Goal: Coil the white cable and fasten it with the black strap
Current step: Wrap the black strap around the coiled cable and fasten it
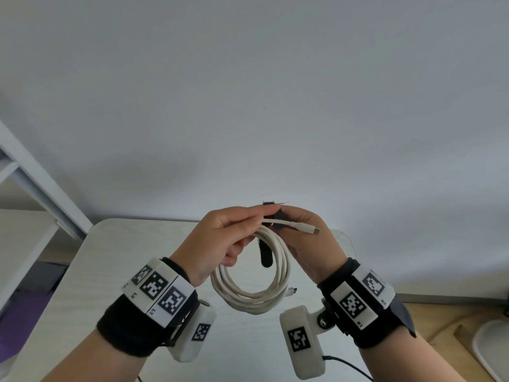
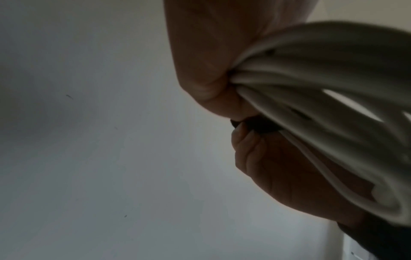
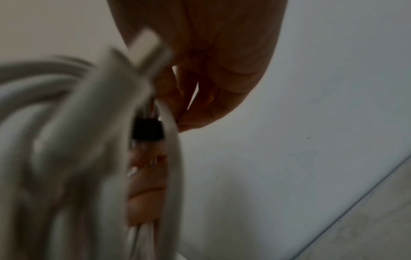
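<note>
The white cable (image 1: pixel 256 293) hangs as a round coil of several loops in the air above the table. My left hand (image 1: pixel 220 238) pinches the top of the coil between thumb and fingers, shown close up as the bundled cable (image 2: pixel 311 84). One plug end (image 1: pixel 305 227) sticks out to the right. My right hand (image 1: pixel 305 244) holds the black strap (image 1: pixel 265 256) at the top of the coil; one strap end hangs down inside the loop, another peeks above the fingertips. In the right wrist view the strap (image 3: pixel 147 131) shows between blurred cable loops (image 3: pixel 66 140).
A pale table (image 1: pixel 110 271) lies below the hands, against a grey wall. A white shelf frame (image 1: pixel 35 183) stands at the left. A thin black wire (image 1: pixel 349 365) runs from the right wrist camera. A white object (image 1: pixel 493 351) sits on the wooden floor at the right.
</note>
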`<action>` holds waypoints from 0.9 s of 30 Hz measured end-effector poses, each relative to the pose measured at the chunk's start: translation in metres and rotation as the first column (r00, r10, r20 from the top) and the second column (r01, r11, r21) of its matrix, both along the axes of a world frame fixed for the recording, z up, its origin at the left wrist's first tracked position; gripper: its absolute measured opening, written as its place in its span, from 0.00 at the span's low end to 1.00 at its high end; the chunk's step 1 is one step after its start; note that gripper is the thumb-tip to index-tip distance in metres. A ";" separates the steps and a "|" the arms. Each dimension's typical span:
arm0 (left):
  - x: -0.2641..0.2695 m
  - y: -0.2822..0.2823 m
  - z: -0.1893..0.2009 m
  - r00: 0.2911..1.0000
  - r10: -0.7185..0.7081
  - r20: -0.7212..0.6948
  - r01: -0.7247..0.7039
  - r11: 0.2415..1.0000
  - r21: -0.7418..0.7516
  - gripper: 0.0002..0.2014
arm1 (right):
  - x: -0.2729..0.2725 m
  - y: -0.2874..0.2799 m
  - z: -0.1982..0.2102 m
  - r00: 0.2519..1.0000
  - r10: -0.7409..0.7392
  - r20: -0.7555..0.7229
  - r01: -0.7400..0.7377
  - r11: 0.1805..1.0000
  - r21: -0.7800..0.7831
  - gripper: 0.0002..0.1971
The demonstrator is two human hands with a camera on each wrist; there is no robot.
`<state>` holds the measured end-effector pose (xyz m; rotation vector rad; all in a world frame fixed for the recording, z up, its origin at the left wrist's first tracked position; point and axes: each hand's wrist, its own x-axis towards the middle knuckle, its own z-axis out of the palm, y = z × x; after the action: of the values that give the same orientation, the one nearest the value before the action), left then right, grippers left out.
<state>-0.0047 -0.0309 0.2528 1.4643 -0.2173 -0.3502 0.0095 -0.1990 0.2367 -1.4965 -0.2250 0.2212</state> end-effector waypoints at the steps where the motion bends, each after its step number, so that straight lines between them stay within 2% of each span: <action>1: 0.000 0.000 -0.001 1.000 0.005 -0.004 -0.005 1.000 0.005 0.15 | 0.000 -0.001 0.001 1.000 0.011 -0.028 -0.010 1.000 0.028 0.11; 11: 0.002 -0.005 -0.011 0.997 0.016 -0.070 -0.010 0.996 0.088 0.29 | 0.006 -0.008 -0.002 0.990 0.029 -0.140 0.011 0.960 0.279 0.24; 17: 0.003 -0.004 -0.012 0.978 0.032 -0.205 -0.015 0.996 0.084 0.30 | 0.006 -0.009 -0.003 0.985 0.021 -0.170 0.031 0.954 0.299 0.27; 19: 0.003 -0.003 -0.011 0.969 0.035 -0.243 -0.015 0.996 0.084 0.26 | 0.005 -0.010 -0.003 0.984 0.020 -0.175 0.032 0.957 0.290 0.26; 22: 0.004 -0.002 -0.008 0.973 0.006 -0.231 0.021 0.993 0.114 0.10 | 0.005 -0.010 -0.005 0.987 0.002 -0.162 0.041 0.965 0.260 0.23; 27: 0.005 -0.001 -0.009 0.983 0.001 -0.183 0.036 0.979 0.200 0.10 | 0.006 -0.008 -0.006 0.986 -0.019 -0.167 0.056 0.974 0.220 0.16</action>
<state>0.0008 -0.0317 0.2443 1.6207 -0.0479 -0.5310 0.0153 -0.2073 0.2303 -1.2498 -0.0855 0.2782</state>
